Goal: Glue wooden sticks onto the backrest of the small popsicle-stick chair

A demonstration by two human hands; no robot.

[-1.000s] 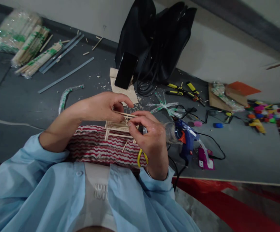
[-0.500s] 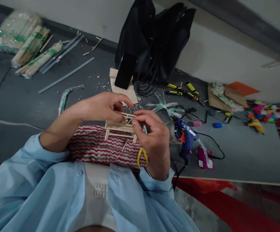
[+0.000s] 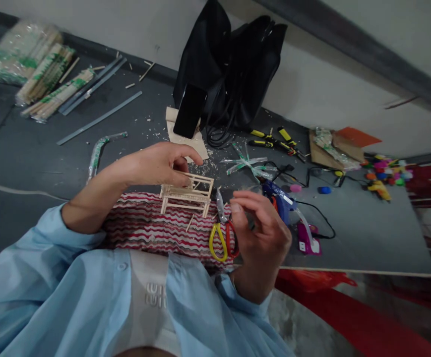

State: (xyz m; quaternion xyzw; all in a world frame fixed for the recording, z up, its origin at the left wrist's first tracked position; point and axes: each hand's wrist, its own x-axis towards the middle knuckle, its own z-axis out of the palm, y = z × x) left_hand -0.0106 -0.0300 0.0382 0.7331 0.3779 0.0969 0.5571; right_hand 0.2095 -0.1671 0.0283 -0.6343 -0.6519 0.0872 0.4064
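Here, the left hand [image 3: 159, 162] grips the small stick frame [image 3: 187, 197] by its upper left, thumb against fingers, on the striped cloth [image 3: 152, 225]. Near the scissors [image 3: 222, 217], the right hand [image 3: 262, 225] curls loosely; whether it pinches anything, I cannot tell.

Stick frame [image 3: 187, 197] on cloth [image 3: 152, 225]; scissors [image 3: 223, 217] to right; phone [image 3: 190, 111] before bag [image 3: 233, 64].

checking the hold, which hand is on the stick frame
The left hand: it touches the frame, while the right hand is off it, near the scissors.
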